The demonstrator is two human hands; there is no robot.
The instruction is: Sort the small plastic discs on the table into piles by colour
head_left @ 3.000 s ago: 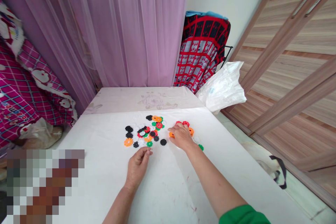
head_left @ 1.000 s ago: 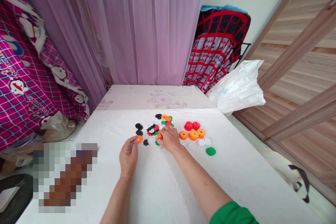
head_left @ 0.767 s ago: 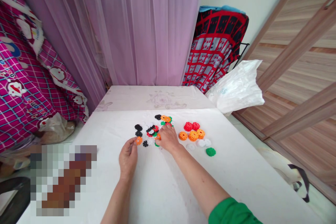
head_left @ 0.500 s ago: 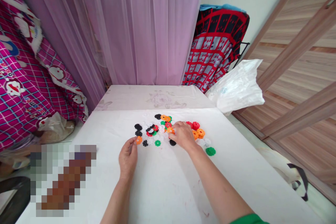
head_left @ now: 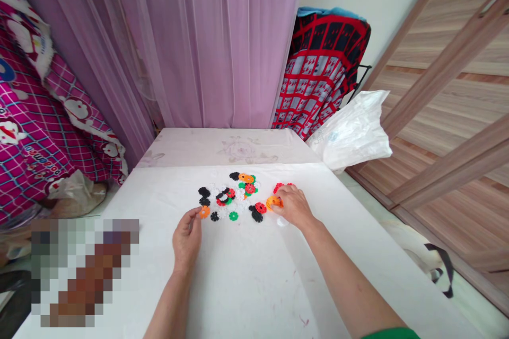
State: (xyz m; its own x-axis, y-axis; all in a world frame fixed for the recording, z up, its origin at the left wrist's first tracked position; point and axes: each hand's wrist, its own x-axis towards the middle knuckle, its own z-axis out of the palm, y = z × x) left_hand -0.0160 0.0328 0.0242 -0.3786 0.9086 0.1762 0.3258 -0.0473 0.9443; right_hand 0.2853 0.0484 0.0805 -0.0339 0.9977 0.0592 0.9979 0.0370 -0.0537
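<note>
My left hand (head_left: 187, 235) pinches an orange snowflake disc (head_left: 204, 212) by its edge at the left of the scattered pieces. Thin notched plastic discs in white, black, red, green and orange lie loosely on the white-covered table. My right hand (head_left: 293, 206) has its fingertips closed on another orange disc (head_left: 274, 202), just right of a red disc (head_left: 260, 207) and a black disc (head_left: 257, 217). Red discs (head_left: 278, 187) peek out behind the right knuckles, and a white disc (head_left: 282, 221) lies below the fingers. The hand and forearm cover the other pieces at the right.
A table (head_left: 242, 286) with a white cover spreads before me, a floral cloth (head_left: 238, 147) at its far end. At the right edge a white plastic bag (head_left: 352, 130) stands. Purple curtains (head_left: 207, 42) hang behind; a wooden wardrobe (head_left: 449, 100) is on the right.
My right hand has moved right with an orange disc, away from the middle discs, uncovering red and black ones. The left hand keeps its orange disc. The view has shifted slightly.
</note>
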